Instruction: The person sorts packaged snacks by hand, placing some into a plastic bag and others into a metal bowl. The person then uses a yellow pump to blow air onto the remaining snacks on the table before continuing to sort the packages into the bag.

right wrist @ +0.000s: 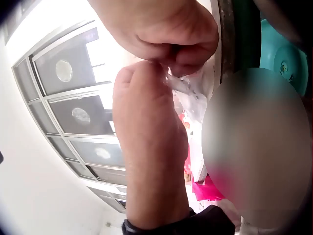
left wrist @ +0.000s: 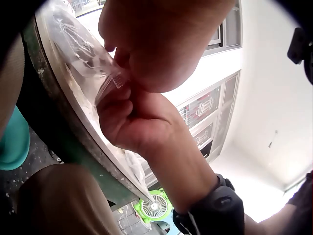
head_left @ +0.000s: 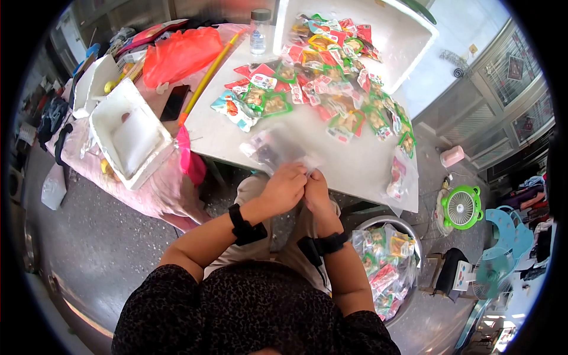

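A seated person works at the near edge of a white surface [head_left: 361, 168]. The left hand [head_left: 284, 188] and right hand [head_left: 316, 192] meet fingertip to fingertip, each grip pinched on the mouth of a clear plastic bag [head_left: 271, 148]. The bag's body lies flat on the surface, reaching away from the hands toward the heap of snack packets [head_left: 322, 83]. Only its near lip sits inside the grips. The step in hand looks like parting the two film layers. The next move would call for rubbing thumbs against fingers, then a gentle outward pull. A metal basin [head_left: 386, 220] holding more packets stands on the floor at the person's right.
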Demonstrator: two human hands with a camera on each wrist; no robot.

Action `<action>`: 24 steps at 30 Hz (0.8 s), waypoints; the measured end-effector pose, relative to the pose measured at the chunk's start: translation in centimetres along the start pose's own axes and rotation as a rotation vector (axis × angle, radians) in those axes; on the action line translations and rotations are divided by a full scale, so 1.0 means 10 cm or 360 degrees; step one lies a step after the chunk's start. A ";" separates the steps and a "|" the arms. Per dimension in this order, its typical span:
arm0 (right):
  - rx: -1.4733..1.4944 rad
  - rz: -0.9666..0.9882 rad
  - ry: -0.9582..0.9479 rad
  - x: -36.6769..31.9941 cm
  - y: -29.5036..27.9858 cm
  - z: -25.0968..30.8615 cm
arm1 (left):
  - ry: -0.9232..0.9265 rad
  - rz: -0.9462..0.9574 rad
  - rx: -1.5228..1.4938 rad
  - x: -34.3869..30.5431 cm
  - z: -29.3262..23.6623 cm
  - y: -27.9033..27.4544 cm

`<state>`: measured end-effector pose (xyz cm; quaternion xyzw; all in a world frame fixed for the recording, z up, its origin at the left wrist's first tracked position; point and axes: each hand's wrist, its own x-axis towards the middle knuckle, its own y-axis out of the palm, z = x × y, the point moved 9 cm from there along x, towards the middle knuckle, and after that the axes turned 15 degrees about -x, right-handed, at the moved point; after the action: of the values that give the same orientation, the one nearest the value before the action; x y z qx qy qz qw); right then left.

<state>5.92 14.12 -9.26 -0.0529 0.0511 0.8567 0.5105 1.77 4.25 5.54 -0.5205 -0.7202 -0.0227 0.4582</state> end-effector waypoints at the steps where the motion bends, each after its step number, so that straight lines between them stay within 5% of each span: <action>1: 0.0052 0.0059 0.0064 -0.02 0.09 0.14 | -0.0017 0.0007 -0.0001 -0.01 0.03 0.02; 5: -0.0024 0.0334 0.0341 -0.02 0.18 0.18 | -0.0076 0.0009 -0.0058 0.00 0.16 -0.02; 9: -0.0031 0.0405 0.0264 -0.23 -0.03 0.52 | -0.0689 -0.0134 -0.0571 0.06 0.45 -0.24; 11: -0.0109 0.0165 0.0137 -0.27 -0.30 0.63 | -0.0964 -0.0248 -0.1028 0.13 0.55 -0.37; 16: 0.0039 0.0000 0.0229 -0.43 -0.36 0.76 | -0.1054 -0.0333 -0.1443 0.32 0.52 -0.53; 19: 0.0454 0.0319 0.0218 -0.49 -0.10 0.73 | -0.1124 -0.0315 -0.1557 0.31 0.50 -0.48; 22: 0.0077 -0.0024 0.0068 -0.55 -0.20 0.82 | -0.1283 -0.0302 -0.1596 0.19 0.43 -0.35; 24: -0.0513 -0.0479 -0.0615 -0.71 -0.41 1.23 | -0.1275 -0.0261 -0.1593 0.17 0.28 -0.28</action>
<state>12.40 11.61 3.76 0.0237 -0.1923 0.7627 0.6171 -2.26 5.62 6.36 -0.5828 -0.7751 -0.1946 -0.1475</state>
